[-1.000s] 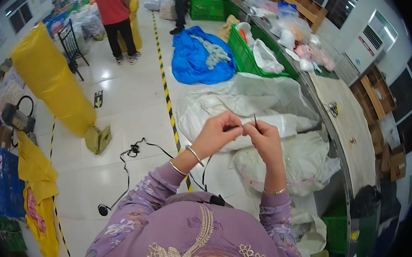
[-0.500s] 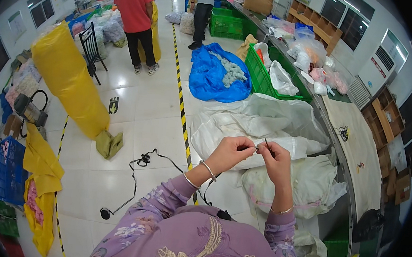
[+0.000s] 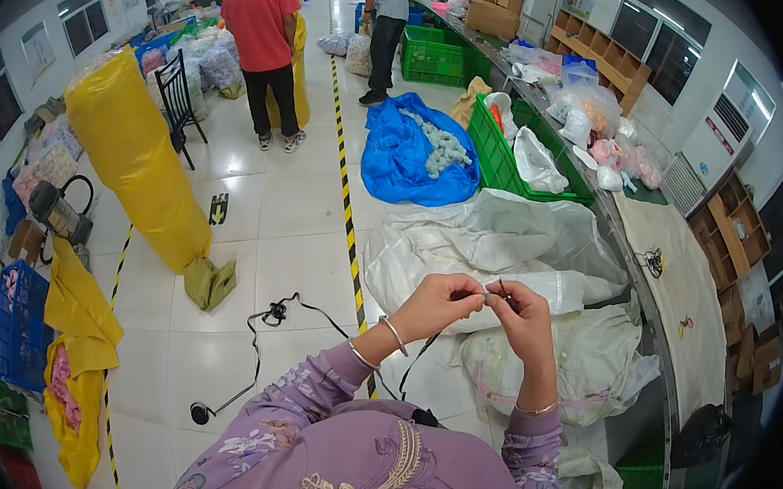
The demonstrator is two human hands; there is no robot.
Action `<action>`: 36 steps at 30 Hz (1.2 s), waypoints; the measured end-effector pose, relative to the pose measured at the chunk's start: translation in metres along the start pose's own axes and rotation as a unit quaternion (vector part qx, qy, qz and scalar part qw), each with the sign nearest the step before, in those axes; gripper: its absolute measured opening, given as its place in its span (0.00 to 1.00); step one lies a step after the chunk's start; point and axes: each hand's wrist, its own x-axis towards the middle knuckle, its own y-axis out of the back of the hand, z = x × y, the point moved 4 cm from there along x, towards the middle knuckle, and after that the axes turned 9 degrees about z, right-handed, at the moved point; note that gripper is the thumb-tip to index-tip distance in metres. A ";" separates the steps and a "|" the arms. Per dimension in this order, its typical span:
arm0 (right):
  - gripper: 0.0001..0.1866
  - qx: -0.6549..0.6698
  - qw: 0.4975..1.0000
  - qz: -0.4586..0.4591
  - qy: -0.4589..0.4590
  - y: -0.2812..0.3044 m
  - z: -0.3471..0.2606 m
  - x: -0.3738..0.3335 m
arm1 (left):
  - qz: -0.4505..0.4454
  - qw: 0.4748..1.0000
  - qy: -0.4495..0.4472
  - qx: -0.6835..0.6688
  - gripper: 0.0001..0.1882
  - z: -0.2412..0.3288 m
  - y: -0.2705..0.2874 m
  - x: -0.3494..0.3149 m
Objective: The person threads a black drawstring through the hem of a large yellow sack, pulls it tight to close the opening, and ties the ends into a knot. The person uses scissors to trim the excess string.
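Observation:
My left hand (image 3: 447, 305) and my right hand (image 3: 525, 325) are raised in front of me, fingertips meeting in a pinch. Between them is something small that the fingers mostly hide. A thin dark strip (image 3: 502, 287) sticks up at the right hand's fingertips; whether the left also grips it does not show. Below the hands lies a large white sack (image 3: 504, 246), open and crumpled on the floor. Beside it sits a fuller white bag (image 3: 559, 360). A thin black cord (image 3: 257, 364) trails over the floor to the left.
A long table (image 3: 676, 319) with a beige cloth runs along the right. Further off are a green crate (image 3: 503, 166) and a blue sheet (image 3: 391, 155) bearing pale grey pieces. Tall yellow bundles (image 3: 136, 154), a black chair (image 3: 176, 106) and two standing people are beyond.
My fingertips have come closer together around the small thing. The whole view has shifted slightly, so the surroundings sit a little lower.

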 end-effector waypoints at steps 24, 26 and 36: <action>0.04 -0.064 0.996 -0.052 0.033 -0.010 -0.016 -0.002 | -0.040 0.999 0.002 -0.002 0.08 -0.008 0.018 -0.013; 0.04 -0.056 0.996 -0.055 0.033 -0.012 -0.017 -0.001 | 0.000 1.000 0.003 -0.025 0.07 -0.002 0.018 -0.014; 0.06 -0.049 0.999 -0.016 0.014 -0.018 -0.006 0.009 | 0.085 0.994 -0.056 0.047 0.07 0.000 0.021 -0.012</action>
